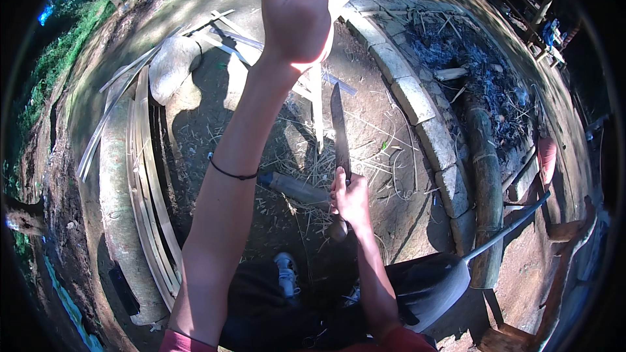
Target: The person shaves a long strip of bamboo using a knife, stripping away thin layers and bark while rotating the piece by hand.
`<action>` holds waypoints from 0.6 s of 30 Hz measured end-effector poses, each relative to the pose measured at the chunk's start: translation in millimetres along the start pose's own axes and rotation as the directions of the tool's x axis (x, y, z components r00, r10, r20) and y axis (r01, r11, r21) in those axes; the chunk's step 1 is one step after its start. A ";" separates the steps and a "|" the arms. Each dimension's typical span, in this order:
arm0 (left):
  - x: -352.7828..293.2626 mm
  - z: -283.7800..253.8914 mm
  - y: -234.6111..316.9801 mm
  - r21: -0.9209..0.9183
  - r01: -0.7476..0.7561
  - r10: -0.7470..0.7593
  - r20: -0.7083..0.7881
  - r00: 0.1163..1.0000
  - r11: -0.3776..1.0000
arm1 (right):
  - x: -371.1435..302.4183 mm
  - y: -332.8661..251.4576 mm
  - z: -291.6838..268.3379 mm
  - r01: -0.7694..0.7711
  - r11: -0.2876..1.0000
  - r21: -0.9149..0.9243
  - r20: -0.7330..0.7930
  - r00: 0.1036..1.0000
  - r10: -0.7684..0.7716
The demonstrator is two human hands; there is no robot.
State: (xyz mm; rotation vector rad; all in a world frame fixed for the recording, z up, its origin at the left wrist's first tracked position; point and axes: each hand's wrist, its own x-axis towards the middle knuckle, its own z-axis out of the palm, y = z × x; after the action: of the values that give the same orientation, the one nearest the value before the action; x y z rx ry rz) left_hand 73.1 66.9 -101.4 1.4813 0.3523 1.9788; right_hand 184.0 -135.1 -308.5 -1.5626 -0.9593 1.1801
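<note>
My left hand (297, 23) is raised at the top of the view, closed in a fist around a pale split bamboo strip (317, 107). The strip hangs below the fist toward the ground, its upper part washed out by sunlight. Lower down, my right hand (353, 199) grips the handle of a machete (340, 130). Its long dark blade points up and away from me, just right of the strip and apparently apart from it. Beneath the hands, thin shavings (313, 166) litter the dirt, and a short round piece of wood (297, 189) lies beside my right hand.
At left, long split strips (147, 176) lean along a thick log (117, 208), near a pale boulder-like lump (171, 68). Stone blocks (417, 101) curve around an ash-filled fire pit (469, 58) at right. A bamboo pole (484, 176) crosses its near side.
</note>
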 end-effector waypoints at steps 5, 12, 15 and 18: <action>-13.4 26.7 -4.1 0.088 -0.104 0.109 -0.057 0.992 0.991 | -20.2 -60.7 -14.6 -0.024 0.983 0.183 0.021 1.000 0.021; -39.8 43.1 -3.3 0.382 -0.245 0.278 -0.034 0.960 0.891 | -48.2 -95.4 -12.2 0.117 0.991 0.068 -0.019 0.993 -0.116; -46.4 43.3 3.8 0.459 -0.279 0.312 0.003 0.950 0.844 | -34.4 -60.2 1.0 0.153 0.988 -0.027 -0.047 0.987 -0.154; -39.0 42.2 0.0 0.441 -0.259 0.279 0.021 0.960 0.859 | -29.6 -46.0 17.6 0.350 0.907 -0.235 -0.153 0.908 -0.391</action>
State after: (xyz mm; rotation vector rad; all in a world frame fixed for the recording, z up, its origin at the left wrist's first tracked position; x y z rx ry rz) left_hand 118.9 35.8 -117.2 1.8529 0.6822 2.2589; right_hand 157.6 -146.8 -258.9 -1.5316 -1.2095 0.6622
